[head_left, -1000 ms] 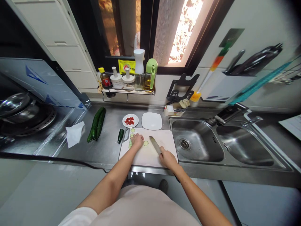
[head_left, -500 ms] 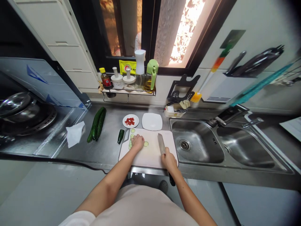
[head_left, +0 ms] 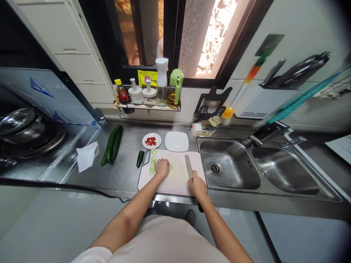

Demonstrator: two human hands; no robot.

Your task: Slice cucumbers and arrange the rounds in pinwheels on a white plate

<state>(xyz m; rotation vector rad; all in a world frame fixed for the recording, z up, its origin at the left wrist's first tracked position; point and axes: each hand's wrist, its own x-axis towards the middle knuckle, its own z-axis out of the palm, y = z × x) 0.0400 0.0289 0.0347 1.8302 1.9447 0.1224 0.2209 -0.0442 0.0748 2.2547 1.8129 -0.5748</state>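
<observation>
My left hand [head_left: 162,167] is over the white cutting board [head_left: 178,184], its bent fingers closed at the edge of a cucumber slice [head_left: 171,167] and partly covering it. Left of that hand, several pale green cucumber slices [head_left: 152,167] overlap in a row, with a single one above them. My right hand [head_left: 197,185] is wrapped around the black handle of a kitchen knife [head_left: 188,165]; its blade lies over the right part of the board, pointing away from me. A short cut piece of cucumber [head_left: 140,159] lies just left of the board.
Behind the board stand a small plate of chopped red pieces [head_left: 150,141] and a white square plate [head_left: 177,141]. Whole cucumbers [head_left: 112,145] and a white paper towel [head_left: 86,157] lie left. To the right is a double sink [head_left: 230,164]; a condiment shelf [head_left: 149,106] hangs behind.
My left hand has moved slightly right, uncovering more of the slices in the row and reaching the lone slice. The knife has stayed nearly in place in my right hand.
</observation>
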